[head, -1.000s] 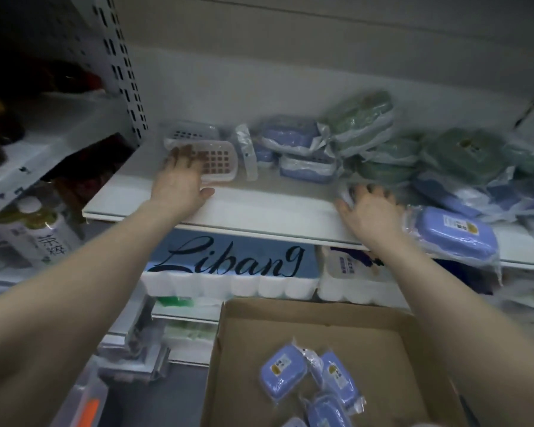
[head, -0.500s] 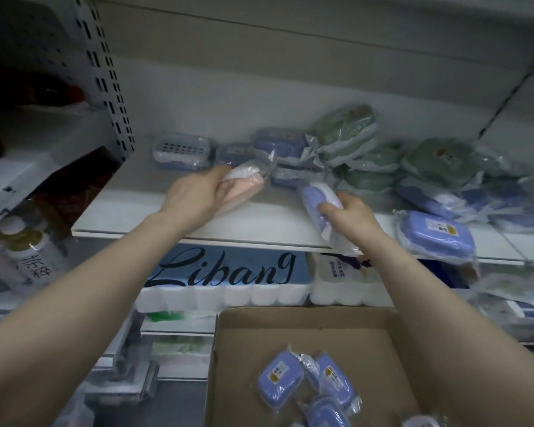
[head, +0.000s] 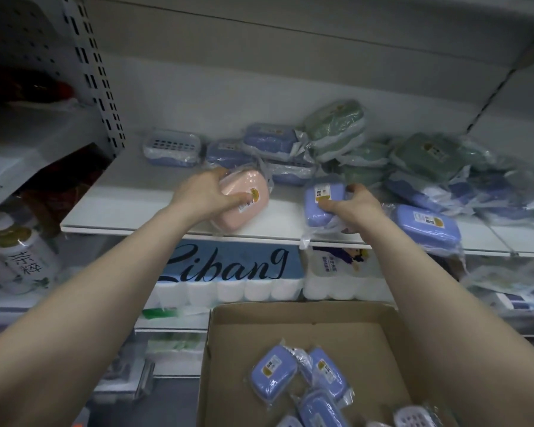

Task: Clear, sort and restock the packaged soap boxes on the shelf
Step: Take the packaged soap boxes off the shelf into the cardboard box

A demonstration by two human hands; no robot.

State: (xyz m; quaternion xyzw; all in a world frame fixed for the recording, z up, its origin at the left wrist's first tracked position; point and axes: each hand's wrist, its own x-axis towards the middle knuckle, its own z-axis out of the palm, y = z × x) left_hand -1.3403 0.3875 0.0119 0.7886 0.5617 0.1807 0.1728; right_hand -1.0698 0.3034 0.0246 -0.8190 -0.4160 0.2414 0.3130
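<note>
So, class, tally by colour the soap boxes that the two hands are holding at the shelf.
pink soap box: 1, in the left hand
blue soap box: 1, in the right hand
Total: 2
</note>
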